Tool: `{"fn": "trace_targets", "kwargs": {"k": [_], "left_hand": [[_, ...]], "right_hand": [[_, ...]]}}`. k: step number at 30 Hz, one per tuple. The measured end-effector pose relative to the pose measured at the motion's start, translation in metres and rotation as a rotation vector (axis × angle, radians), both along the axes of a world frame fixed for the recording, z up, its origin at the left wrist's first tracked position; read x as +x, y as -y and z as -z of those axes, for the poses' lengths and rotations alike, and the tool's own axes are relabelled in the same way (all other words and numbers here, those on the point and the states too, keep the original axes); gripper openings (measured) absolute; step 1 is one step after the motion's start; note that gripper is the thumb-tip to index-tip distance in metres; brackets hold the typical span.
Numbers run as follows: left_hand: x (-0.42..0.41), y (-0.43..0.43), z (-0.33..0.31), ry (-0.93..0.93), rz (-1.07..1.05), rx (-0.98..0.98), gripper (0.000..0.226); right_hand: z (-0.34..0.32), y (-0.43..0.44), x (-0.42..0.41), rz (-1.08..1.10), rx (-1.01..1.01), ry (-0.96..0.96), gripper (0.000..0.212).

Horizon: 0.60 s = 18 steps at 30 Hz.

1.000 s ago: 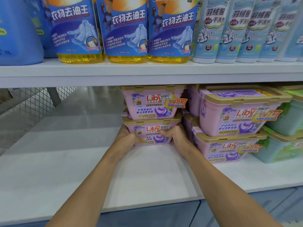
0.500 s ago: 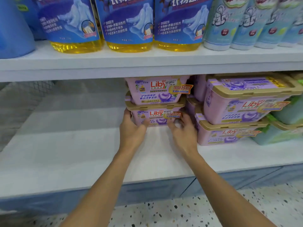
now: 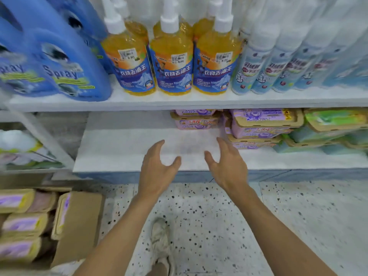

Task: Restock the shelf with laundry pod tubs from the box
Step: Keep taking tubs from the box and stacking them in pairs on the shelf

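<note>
Two stacked purple laundry pod tubs (image 3: 196, 121) with tan lids sit deep on the white lower shelf (image 3: 123, 150). To their right stands a nearer stack of purple tubs (image 3: 258, 128). My left hand (image 3: 159, 170) and my right hand (image 3: 225, 166) hover over the shelf's front edge, fingers spread, holding nothing, well short of the tubs. At the lower left an open cardboard box (image 3: 77, 222) on the floor holds several more purple tubs (image 3: 22, 224).
Green pod tubs (image 3: 334, 124) fill the shelf's right end. The upper shelf carries blue jugs (image 3: 55, 62), orange bottles (image 3: 171, 64) and pale blue bottles (image 3: 264, 62). My shoe (image 3: 161, 236) is on the speckled floor (image 3: 298, 226). A metal upright (image 3: 45, 140) stands left.
Both hands have let go of the stacked tubs and drawn back to the shelf's front edge. The view has pulled back and down, bringing the floor and the box into sight.
</note>
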<state>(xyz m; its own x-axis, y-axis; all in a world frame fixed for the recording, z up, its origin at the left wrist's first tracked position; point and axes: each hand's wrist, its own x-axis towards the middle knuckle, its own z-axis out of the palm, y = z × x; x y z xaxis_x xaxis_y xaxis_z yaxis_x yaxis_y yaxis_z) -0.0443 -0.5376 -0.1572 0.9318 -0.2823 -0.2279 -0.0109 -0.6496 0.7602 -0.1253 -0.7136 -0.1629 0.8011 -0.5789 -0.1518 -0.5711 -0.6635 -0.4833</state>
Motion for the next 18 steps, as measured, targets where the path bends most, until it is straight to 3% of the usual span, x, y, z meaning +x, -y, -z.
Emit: {"fn": "trace_targets", "kwargs": {"k": [9,18], "left_hand": [[-0.089,-0.086,-0.105,0.017,-0.096,0.124,0.067],[-0.13,-0.228,-0.122,0.013,-0.256,0.255,0.065]], "right_hand": [[-0.109,-0.065,-0.077,-0.149,0.071,0.015,0.062],[-0.124,-0.185,-0.083,-0.4,0.036,-0.101,0.064]]}}
